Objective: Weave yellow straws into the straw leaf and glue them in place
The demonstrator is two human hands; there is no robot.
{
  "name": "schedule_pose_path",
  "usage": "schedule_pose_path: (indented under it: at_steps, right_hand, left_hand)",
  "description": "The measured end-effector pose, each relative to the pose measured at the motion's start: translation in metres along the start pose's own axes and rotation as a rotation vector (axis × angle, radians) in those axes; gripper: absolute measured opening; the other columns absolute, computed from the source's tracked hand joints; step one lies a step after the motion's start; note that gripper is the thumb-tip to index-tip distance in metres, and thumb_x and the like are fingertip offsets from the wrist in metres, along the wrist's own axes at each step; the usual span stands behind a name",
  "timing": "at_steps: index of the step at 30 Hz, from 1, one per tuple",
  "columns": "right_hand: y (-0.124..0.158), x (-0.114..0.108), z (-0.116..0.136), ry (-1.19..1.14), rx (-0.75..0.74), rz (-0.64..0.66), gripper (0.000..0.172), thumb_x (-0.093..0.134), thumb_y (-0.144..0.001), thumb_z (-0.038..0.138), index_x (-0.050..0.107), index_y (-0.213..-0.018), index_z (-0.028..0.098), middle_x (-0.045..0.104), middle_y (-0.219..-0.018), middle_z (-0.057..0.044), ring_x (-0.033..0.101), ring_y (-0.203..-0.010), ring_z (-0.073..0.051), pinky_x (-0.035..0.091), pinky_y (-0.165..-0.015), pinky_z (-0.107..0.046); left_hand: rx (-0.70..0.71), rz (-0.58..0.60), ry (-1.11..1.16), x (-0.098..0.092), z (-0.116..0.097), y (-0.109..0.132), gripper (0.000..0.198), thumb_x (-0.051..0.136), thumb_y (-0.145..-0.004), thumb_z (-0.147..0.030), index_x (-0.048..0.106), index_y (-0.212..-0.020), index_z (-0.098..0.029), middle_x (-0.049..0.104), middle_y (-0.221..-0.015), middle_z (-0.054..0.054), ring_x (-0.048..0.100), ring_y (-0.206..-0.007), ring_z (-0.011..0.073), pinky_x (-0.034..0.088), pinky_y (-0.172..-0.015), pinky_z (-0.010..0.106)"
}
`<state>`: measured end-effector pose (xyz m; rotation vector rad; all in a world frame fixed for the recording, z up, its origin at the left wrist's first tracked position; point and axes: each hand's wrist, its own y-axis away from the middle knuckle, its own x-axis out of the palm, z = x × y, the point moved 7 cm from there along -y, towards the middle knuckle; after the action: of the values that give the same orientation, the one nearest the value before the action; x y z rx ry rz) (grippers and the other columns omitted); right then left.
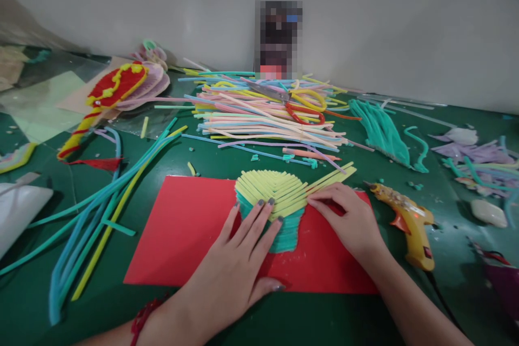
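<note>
A red sheet of card (186, 227) lies flat on the green table. On it is a shape made of pipe cleaners, with a pale yellow leaf-patterned top (271, 186) and a teal lower part (288, 233). My left hand (239, 259) lies spread over the card, fingertips resting on the yellow and teal rows. At the shape's right edge, my right hand (348, 216) pinches a yellow pipe cleaner (330, 179). Two or so yellow strands stick out there toward the upper right. The exact grip point is partly covered by the fingers.
A yellow hot glue gun (407, 221) lies right of the card, its cord running toward me. Behind is a pile of coloured pipe cleaners (259, 113) with scissors (300, 102) on top. Loose strands (109, 205) and a red-yellow pipe-cleaner fan (117, 86) lie left.
</note>
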<state>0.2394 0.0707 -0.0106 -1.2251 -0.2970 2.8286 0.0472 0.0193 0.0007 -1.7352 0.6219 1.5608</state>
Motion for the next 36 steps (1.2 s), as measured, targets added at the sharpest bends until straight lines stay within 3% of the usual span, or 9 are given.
schedule_pose_path:
  at_steps: [8, 17, 19, 23, 27, 36]
  right_hand:
    - [0.000, -0.002, 0.002, 0.017, -0.028, -0.027, 0.019, 0.059, -0.088, 0.037, 0.069, -0.078, 0.025, 0.070, -0.081, -0.002, 0.065, -0.079, -0.018, 0.053, -0.073, -0.032]
    - [0.000, -0.002, 0.004, 0.018, -0.033, -0.015, 0.016, 0.059, -0.088, 0.035, 0.068, -0.079, 0.025, 0.069, -0.083, -0.002, 0.065, -0.081, -0.018, 0.053, -0.075, -0.032]
    - [0.001, -0.003, 0.004, 0.005, -0.013, -0.031, 0.009, 0.061, -0.086, 0.033, 0.067, -0.087, 0.026, 0.067, -0.081, -0.001, 0.064, -0.077, -0.017, 0.053, -0.072, -0.031]
    - [0.006, -0.004, 0.012, -0.059, 0.005, -0.098, 0.022, 0.066, -0.083, 0.031, 0.059, -0.103, 0.025, 0.061, -0.072, 0.003, 0.060, -0.066, -0.014, 0.052, -0.065, -0.026]
    - [0.010, 0.007, 0.020, -0.068, 0.000, -0.022, 0.012, 0.064, -0.084, 0.033, 0.057, -0.087, 0.024, 0.059, -0.069, 0.002, 0.058, -0.064, -0.014, 0.051, -0.061, -0.025]
    - [0.009, 0.012, 0.018, 0.001, 0.063, 0.015, 0.022, 0.063, -0.083, 0.041, 0.054, -0.077, 0.023, 0.058, -0.066, 0.002, 0.056, -0.061, -0.014, 0.049, -0.057, -0.026]
  left_hand:
    - [-0.012, 0.012, 0.007, -0.001, 0.001, 0.000, 0.063, 0.031, -0.095, -0.058, 0.045, -0.139, -0.014, 0.040, -0.149, 0.014, 0.033, -0.138, 0.0281, 0.029, -0.107, 0.045]
    - [-0.016, 0.025, 0.035, 0.003, 0.002, 0.000, 0.064, 0.036, -0.094, -0.059, 0.044, -0.140, -0.014, 0.036, -0.151, 0.014, 0.030, -0.140, 0.0284, 0.029, -0.109, 0.046]
    - [-0.022, 0.029, 0.043, 0.004, 0.002, 0.001, 0.065, 0.037, -0.093, -0.059, 0.044, -0.140, -0.014, 0.035, -0.152, 0.014, 0.030, -0.140, 0.0289, 0.027, -0.110, 0.046]
    - [-0.023, 0.029, 0.022, 0.006, 0.002, 0.001, 0.066, 0.039, -0.093, -0.059, 0.044, -0.140, -0.014, 0.035, -0.152, 0.015, 0.031, -0.140, 0.0299, 0.024, -0.111, 0.047]
    - [-0.013, 0.013, 0.002, 0.005, 0.001, 0.001, 0.067, 0.037, -0.092, -0.061, 0.044, -0.140, -0.013, 0.036, -0.151, 0.016, 0.031, -0.139, 0.0300, 0.021, -0.111, 0.048]
    - [-0.022, 0.030, 0.012, 0.007, 0.001, 0.002, 0.066, 0.036, -0.094, -0.060, 0.042, -0.141, -0.014, 0.034, -0.153, 0.014, 0.028, -0.141, 0.0297, 0.022, -0.111, 0.047]
